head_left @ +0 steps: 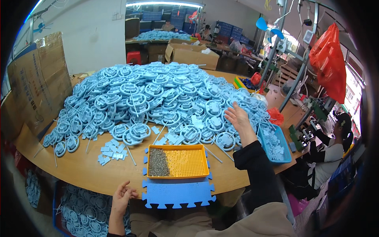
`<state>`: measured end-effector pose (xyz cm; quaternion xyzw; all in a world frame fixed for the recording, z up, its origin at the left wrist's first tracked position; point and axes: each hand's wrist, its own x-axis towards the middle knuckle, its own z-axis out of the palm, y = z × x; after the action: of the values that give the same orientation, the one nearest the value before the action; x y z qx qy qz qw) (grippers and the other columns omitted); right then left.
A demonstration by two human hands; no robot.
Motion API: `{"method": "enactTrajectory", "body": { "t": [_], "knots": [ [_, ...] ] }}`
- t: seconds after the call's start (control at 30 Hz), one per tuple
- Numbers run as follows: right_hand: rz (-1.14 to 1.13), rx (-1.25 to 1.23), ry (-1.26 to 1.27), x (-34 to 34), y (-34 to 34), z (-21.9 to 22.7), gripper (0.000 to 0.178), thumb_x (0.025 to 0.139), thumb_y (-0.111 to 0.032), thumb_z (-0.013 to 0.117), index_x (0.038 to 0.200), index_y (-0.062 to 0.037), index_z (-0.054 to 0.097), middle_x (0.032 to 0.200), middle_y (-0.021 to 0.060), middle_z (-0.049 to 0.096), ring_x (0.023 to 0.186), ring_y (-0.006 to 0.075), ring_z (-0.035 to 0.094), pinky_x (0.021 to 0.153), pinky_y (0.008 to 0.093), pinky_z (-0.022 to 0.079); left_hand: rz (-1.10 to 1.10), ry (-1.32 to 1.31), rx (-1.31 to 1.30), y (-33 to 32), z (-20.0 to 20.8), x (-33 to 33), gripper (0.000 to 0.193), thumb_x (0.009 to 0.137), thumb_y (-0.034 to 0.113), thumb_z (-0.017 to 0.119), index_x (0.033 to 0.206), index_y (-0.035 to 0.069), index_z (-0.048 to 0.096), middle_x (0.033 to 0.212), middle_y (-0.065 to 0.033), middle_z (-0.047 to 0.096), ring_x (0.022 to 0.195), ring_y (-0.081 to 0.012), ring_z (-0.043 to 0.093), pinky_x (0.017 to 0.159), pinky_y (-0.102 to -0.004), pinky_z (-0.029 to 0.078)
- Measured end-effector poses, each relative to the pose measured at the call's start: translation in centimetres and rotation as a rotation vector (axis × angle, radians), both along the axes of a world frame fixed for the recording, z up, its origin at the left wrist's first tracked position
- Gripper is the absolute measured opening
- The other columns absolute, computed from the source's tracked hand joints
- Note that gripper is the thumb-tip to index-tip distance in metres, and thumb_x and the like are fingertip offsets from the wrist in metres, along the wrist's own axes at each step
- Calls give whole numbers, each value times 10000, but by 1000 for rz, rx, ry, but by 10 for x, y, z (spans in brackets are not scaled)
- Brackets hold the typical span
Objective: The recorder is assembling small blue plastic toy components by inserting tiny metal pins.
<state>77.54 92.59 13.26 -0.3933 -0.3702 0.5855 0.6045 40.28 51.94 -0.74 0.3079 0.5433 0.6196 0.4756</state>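
A large heap of light-blue plastic ring-shaped parts with thin stems [158,93] covers the far half of the table. My right hand [239,119] reaches to the heap's right side, fingers stretched out and nothing seen in them. Below the table's front edge hovers my left hand [123,196], its fingers loosely bent and apart, with nothing visible in it. Between the hands is a yellow tray [189,162] with small grey metal pieces [158,162] in its left part. It rests on a blue foam mat [177,192]. Small flat light-blue pieces [113,151] lie left of the tray.
A blue basket [282,146] of flat pieces stands at the right table edge. Cardboard [39,83] stands at the left. Below it is a bin of ring parts [85,209]. A co-worker [329,154] sits at machines on the right. A red bag [329,63] hangs there.
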Motion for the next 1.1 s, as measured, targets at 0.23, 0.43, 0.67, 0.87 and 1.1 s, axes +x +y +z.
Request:
{"method": "enactTrajectory", "body": {
  "t": [0.23,0.43,0.67,0.87,1.1],
  "knots": [
    [279,275,-1097,-66,1,-61,473,754,-297,718,1107,3,622,1035,152,650,921,243,634,801,338,495,18,-97,-39,20,-3,-4,413,928,107,527,1313,25,403,957,-127,590,745,-201,662,637,-270,553],
    [522,605,-1743,-130,-23,-70,530,677,-321,753,1100,-34,611,1115,171,570,1072,325,533,876,408,463,74,-148,-124,8,-1,-10,418,927,121,531,1315,34,404,965,-136,594,706,-230,666,615,-292,561],
    [473,865,-1618,-154,-10,-111,534,654,-278,761,1073,-3,575,1062,179,557,1022,349,534,864,412,459,-35,-161,-144,22,4,-5,437,925,123,541,1318,10,388,976,-132,591,709,-225,664,615,-289,557],
    [645,760,-1640,-276,-16,-109,464,673,-395,743,905,-2,658,990,213,617,943,354,607,806,439,503,-61,-129,-186,22,2,-7,428,924,103,536,1309,-8,385,975,-143,588,695,-229,664,601,-282,555],
    [865,544,-1264,-283,0,-47,517,649,-403,739,951,11,670,933,173,665,890,262,647,773,353,508,-76,-102,-207,27,8,-8,399,926,91,523,1292,-17,404,981,-147,586,735,-239,661,627,-302,559]
  ]
}}
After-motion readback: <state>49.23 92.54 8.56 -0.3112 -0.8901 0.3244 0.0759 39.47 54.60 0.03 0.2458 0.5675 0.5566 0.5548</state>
